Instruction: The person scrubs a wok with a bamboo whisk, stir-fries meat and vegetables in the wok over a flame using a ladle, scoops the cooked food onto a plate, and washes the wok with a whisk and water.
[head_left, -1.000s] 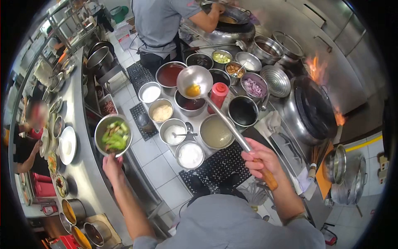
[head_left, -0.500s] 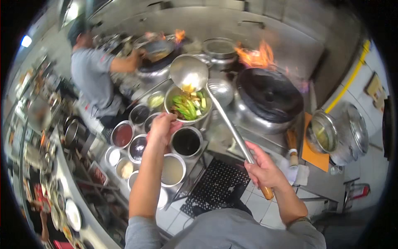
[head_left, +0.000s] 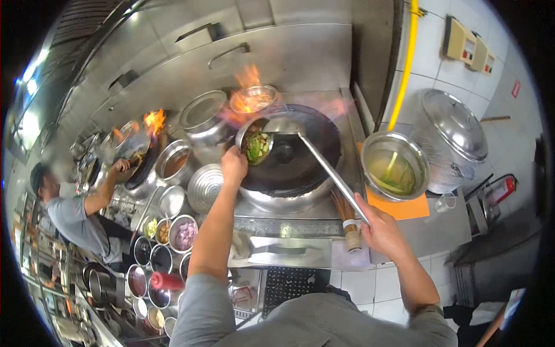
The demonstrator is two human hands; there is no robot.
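Right hand: closed round the ladle's handle
Ladle: long axis slants forward and left from that grip
Left hand: clasping the bowl's near-left edge — the nearer hand to the greens
Metal bowl: tilted, above the wok's left side, beside the ladle's cup — contact unclear
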